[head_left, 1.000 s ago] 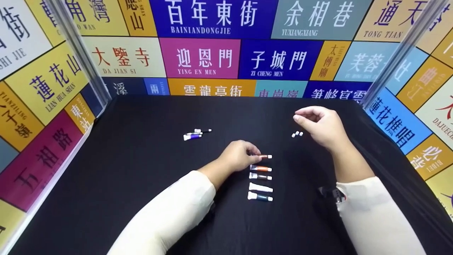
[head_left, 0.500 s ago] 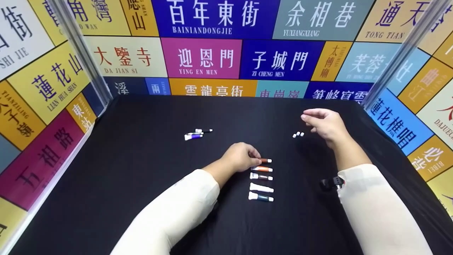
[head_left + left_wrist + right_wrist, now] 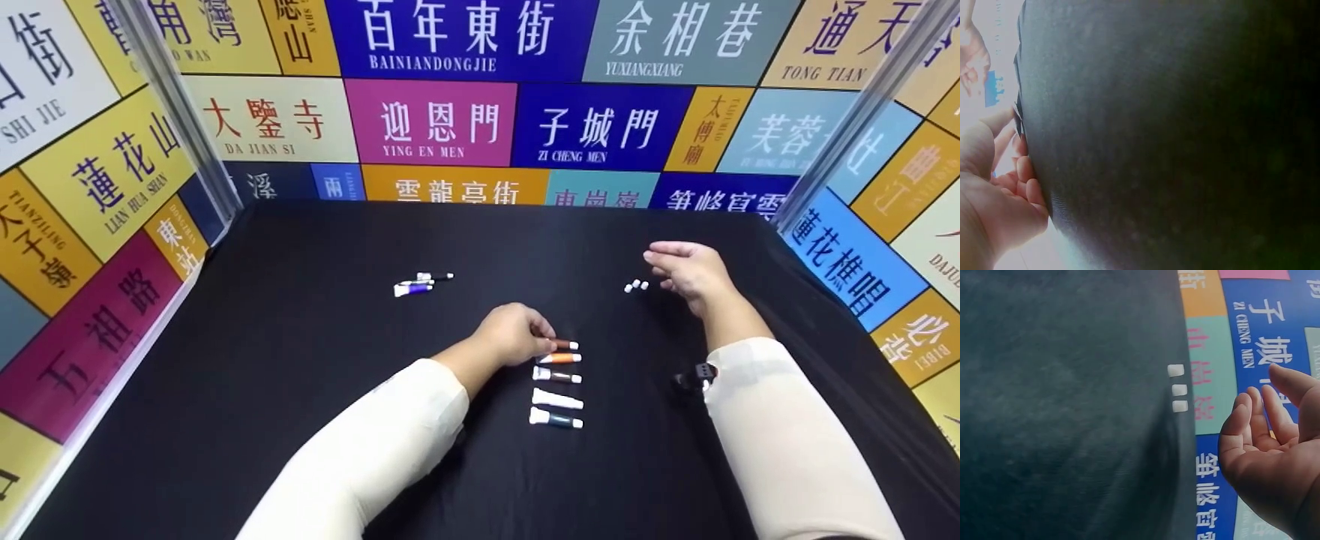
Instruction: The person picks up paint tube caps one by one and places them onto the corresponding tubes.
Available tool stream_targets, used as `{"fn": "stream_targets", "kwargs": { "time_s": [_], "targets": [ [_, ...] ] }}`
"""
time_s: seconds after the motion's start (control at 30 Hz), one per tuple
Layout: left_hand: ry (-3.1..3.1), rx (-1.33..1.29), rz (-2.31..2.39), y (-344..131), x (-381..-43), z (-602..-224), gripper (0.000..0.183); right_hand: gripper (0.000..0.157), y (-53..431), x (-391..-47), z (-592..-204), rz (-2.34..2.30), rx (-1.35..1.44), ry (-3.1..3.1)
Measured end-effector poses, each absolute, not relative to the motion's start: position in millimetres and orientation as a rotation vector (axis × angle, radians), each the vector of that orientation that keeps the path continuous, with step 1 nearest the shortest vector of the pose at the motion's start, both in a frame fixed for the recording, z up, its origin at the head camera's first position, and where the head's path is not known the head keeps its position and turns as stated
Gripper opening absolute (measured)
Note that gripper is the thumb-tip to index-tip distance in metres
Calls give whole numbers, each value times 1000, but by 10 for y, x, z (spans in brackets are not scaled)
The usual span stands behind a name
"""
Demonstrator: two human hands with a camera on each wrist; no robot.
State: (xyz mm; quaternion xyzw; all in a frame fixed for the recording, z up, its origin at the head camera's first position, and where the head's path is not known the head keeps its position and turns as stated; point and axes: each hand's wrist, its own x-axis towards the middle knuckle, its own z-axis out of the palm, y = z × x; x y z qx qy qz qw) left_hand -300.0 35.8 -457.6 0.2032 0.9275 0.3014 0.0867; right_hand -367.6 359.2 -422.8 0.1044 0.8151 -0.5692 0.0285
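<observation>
Red-brown tube [image 3: 566, 345] between left fingers [image 3: 545, 328]

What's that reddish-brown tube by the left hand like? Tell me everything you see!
The reddish-brown tube looks slim, with a white end, perhaps its cap, pointing right. The left hand pinches its other end and hides it. The tube looks roughly level, farthest in a row, just beyond the orange tube. It's too small to tell whether it's plastic or metal, or whether it rests on the black cloth.

Matt black cloth [image 3: 315, 315]; smooth, plastic-looking white pieces [image 3: 1179, 390]
</observation>
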Motion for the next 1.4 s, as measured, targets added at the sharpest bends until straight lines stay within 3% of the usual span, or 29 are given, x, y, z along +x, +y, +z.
{"fn": "stream_targets", "kwargs": {
  "time_s": [0.43, 1.13, 1.4],
  "targets": [
    [2753, 602, 888, 350, -2999, -4574, 17, 63, 3644, -3757, -4451, -1810, 421, 2303],
    [2705, 601, 1066, 237, -3040, -4548, 24, 63, 3686, -3767, -4571, -1534, 372, 2494],
    [2704, 568, 1193, 63, -3102, -4513, 28, 49, 3641, -3773, -4573, -1204, 225, 2743]
  ]
}}
